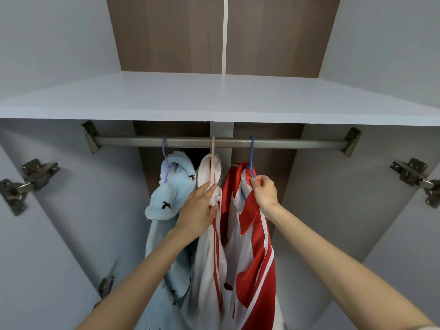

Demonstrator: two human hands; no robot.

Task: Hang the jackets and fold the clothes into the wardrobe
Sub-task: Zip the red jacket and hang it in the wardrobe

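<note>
1. While both your arms stretch into the wardrobe, your right hand grips the blue hanger at the collar of the red jacket.
2. Your left hand rests straight-fingered against the white jacket and its pink hanger.
3. Left of them, a pale blue fleece hangs on a purple hanger.
4. All three hooks sit over the metal rail, beneath the grey shelf.

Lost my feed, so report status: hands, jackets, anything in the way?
Right hand grips blue hanger, hooked on rail. Left hand on white jacket, grip unclear. Red jacket hanging; nothing in the way.
</note>
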